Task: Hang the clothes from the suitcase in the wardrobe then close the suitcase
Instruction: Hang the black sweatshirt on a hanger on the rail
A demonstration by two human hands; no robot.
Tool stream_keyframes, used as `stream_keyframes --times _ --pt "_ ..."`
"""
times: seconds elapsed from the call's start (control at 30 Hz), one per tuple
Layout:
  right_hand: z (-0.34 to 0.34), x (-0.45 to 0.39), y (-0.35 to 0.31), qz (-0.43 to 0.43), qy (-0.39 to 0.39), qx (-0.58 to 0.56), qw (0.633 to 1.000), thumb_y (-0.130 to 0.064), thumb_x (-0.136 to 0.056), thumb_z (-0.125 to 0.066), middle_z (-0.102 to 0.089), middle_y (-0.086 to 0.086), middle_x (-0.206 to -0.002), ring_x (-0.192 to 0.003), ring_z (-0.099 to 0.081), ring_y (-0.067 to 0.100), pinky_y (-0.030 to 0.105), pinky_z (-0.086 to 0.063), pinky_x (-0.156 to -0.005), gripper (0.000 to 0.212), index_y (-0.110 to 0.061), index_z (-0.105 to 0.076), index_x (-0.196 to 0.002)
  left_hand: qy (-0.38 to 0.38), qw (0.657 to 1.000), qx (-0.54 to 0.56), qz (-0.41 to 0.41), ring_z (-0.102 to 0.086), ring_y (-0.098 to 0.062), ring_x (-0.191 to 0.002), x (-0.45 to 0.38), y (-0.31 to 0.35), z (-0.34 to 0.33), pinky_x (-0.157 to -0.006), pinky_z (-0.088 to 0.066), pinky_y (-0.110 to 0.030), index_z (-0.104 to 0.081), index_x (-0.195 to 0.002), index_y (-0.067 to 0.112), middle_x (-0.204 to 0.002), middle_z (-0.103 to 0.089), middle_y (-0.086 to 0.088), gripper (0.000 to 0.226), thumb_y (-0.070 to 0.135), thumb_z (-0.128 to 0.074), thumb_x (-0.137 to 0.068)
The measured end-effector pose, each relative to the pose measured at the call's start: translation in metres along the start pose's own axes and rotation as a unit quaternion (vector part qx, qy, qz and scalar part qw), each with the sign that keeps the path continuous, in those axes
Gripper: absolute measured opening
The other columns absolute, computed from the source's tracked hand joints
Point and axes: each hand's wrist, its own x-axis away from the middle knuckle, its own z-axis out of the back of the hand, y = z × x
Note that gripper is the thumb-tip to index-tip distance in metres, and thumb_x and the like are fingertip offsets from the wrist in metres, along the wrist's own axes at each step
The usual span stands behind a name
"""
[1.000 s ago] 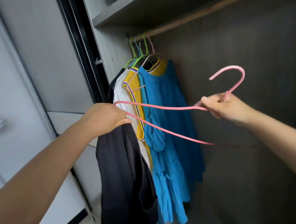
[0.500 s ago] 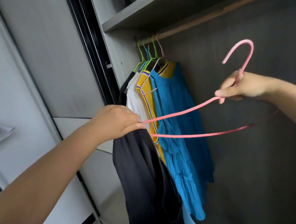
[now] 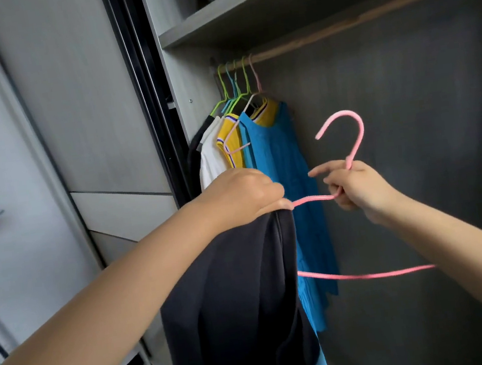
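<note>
My left hand (image 3: 244,195) grips the top of a black garment (image 3: 236,299) together with one end of a pink hanger (image 3: 365,275). The garment hangs down from that hand. My right hand (image 3: 354,189) holds the hanger at its neck, just below the hook, which points up. The hanger's lower bar runs out from behind the black cloth toward the right. The wooden wardrobe rail (image 3: 335,27) runs above both hands. The suitcase is out of view.
Several garments hang at the rail's left end on green, blue and pink hangers: a blue dress (image 3: 279,159), a yellow top (image 3: 233,143), a white top (image 3: 211,161). A grey shelf (image 3: 241,10) lies above the rail. The sliding door (image 3: 75,97) stands left.
The hanger has swung more upright, its hook rising. My right hand moved left and closer to my left hand. The black garment now covers more of the hanger's left side.
</note>
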Motion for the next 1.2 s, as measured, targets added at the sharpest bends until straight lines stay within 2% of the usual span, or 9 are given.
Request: stream_keyframes --times 0.13,0.27,0.33,0.43,0.5,0.57,0.63,0.97,1.2 --pt "-0.006 0.01 -0.003 0.008 0.049 -0.051 0.997 0.004 -0.089 -0.03 -0.033 -0.01 -0.032 -0.027 -0.024 0.002 0.011 -0.02 -0.032 0.034 -0.009 -0.058 -0.074 0.026 0.999 -0.013 0.015 -0.042 -0.02 -0.034 -0.01 -0.003 -0.003 -0.03 -0.036 -0.02 -0.045 -0.047 0.008 -0.04 -0.042 -0.003 0.069 0.043 -0.015 -0.098" --pt "0.0 0.018 -0.013 0.03 0.092 -0.096 0.991 0.009 -0.084 -0.03 -0.031 -0.01 -0.032 -0.026 -0.022 0.003 0.008 -0.018 -0.034 0.033 -0.01 -0.048 -0.063 0.002 0.998 -0.061 0.016 -0.05 -0.02 -0.046 -0.002 -0.007 0.004 -0.046 -0.04 -0.023 -0.053 -0.058 0.011 -0.054 -0.051 -0.004 0.051 0.048 -0.037 -0.088" --pt "0.003 0.021 -0.018 0.033 0.108 -0.112 0.987 0.01 -0.082 -0.031 -0.03 -0.009 -0.033 -0.026 -0.02 0.003 0.007 -0.017 -0.035 0.032 -0.011 -0.043 -0.061 -0.032 0.987 -0.117 0.101 -0.055 -0.019 -0.047 0.008 -0.007 0.012 -0.05 -0.041 -0.018 -0.052 -0.069 0.015 -0.059 -0.056 -0.002 0.043 0.057 -0.042 -0.074" --pt "0.0 0.032 -0.025 0.02 0.096 -0.097 0.99 0.009 -0.082 -0.032 -0.03 -0.007 -0.036 -0.027 -0.021 0.004 0.008 -0.019 -0.034 0.031 -0.012 -0.043 -0.061 -0.065 0.967 -0.168 0.181 -0.043 -0.016 -0.028 0.018 -0.007 0.02 -0.041 -0.028 -0.012 -0.045 -0.053 0.013 -0.036 -0.044 0.003 0.053 0.061 -0.037 -0.072" --pt "-0.006 0.038 -0.028 -0.01 0.073 -0.07 0.995 0.008 -0.083 -0.031 -0.03 -0.005 -0.038 -0.026 -0.021 0.004 0.009 -0.019 -0.032 0.03 -0.012 -0.046 -0.065 -0.134 0.962 -0.145 0.186 -0.045 -0.017 -0.038 0.023 -0.006 0.029 -0.041 -0.018 -0.016 -0.035 -0.055 0.017 -0.041 -0.039 0.006 0.051 0.063 -0.037 -0.078" --pt "-0.012 0.041 -0.032 -0.077 0.035 -0.039 0.996 0.003 -0.086 -0.031 -0.027 -0.004 -0.034 -0.025 -0.018 0.005 0.01 -0.018 -0.03 0.028 -0.013 -0.05 -0.072 -0.265 0.93 -0.069 0.244 -0.047 -0.015 -0.061 0.03 -0.003 0.032 -0.046 -0.022 -0.019 -0.027 -0.059 0.022 -0.055 -0.036 0.009 0.048 0.061 -0.037 -0.085" --pt "-0.019 0.041 -0.034 -0.118 0.021 -0.029 0.992 -0.001 -0.088 -0.032 -0.026 -0.007 -0.028 -0.024 -0.018 0.005 0.011 -0.017 -0.028 0.025 -0.012 -0.051 -0.077 -0.321 0.907 -0.041 0.27 -0.046 -0.013 -0.068 0.032 -0.001 0.035 -0.048 -0.023 -0.018 -0.025 -0.06 0.026 -0.059 -0.034 0.01 0.044 0.059 -0.036 -0.087" --pt "-0.035 0.039 -0.014 -0.078 0.052 -0.104 0.99 0.004 -0.086 -0.027 -0.029 -0.009 -0.03 -0.024 -0.021 0.003 0.01 -0.019 -0.031 0.028 -0.01 -0.05 -0.076 -0.331 0.915 -0.107 0.203 -0.042 -0.015 -0.067 -0.001 0.029 0.033 -0.046 -0.019 -0.022 -0.046 -0.093 0.018 -0.059 -0.028 0.008 0.044 0.057 -0.026 -0.091" --pt "-0.024 0.03 -0.02 0.024 0.024 -0.056 0.998 0.004 -0.089 -0.031 -0.038 -0.005 -0.037 -0.029 -0.03 0.006 0.013 -0.025 -0.034 0.027 -0.014 -0.044 -0.074 -0.315 0.921 -0.108 0.202 -0.043 -0.018 -0.066 -0.013 0.02 0.024 -0.045 -0.019 -0.024 -0.036 -0.086 0.019 -0.061 -0.035 0.006 0.037 0.053 -0.024 -0.094"
